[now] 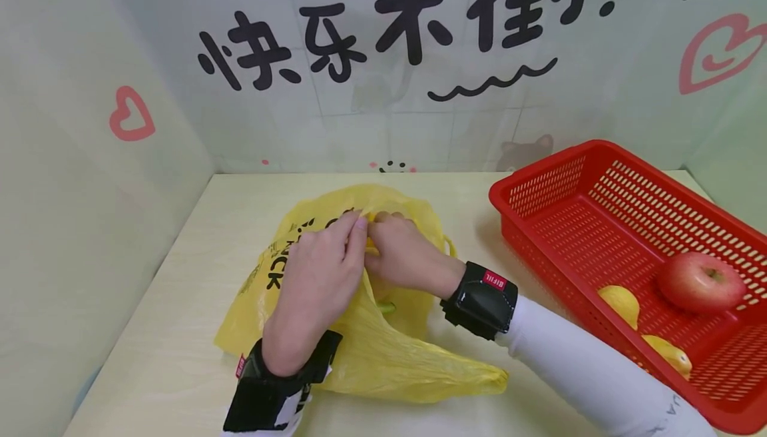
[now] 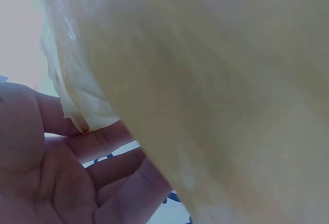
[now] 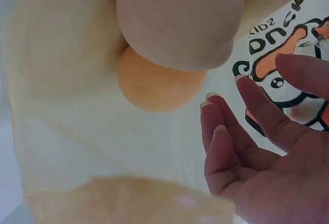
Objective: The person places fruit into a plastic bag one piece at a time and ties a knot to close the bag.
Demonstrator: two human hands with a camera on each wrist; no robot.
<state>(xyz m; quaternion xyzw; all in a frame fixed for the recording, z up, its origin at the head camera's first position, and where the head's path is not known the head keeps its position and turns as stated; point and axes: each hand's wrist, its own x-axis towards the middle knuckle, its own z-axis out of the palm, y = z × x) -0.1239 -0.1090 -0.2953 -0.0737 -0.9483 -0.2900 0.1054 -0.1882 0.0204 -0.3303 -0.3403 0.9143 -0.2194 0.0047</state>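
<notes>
A yellow plastic bag [image 1: 413,370] with dark printing lies on the table, its mouth facing up and toward the right. My left hand [image 1: 320,270] pinches the bag's edge between thumb and forefinger, as the left wrist view shows. At the bag's mouth, close to the left fingertips, is my right hand [image 1: 407,250]. In the right wrist view its fingers are loosely bent, thumb apart, with nothing between them. Beside them inside the bag are an orange ball-shaped thing [image 3: 159,88] and a larger pale pinkish round thing [image 3: 180,23]. A bit of something green [image 1: 386,307] shows within.
On the right stands a red perforated basket [image 1: 557,284]. It holds a red apple [image 1: 701,282], a yellow lemon-like fruit [image 1: 621,305] and another yellow piece [image 1: 668,355] partly hidden by the rim. Printed walls [image 1: 383,130] close off the table's back and sides.
</notes>
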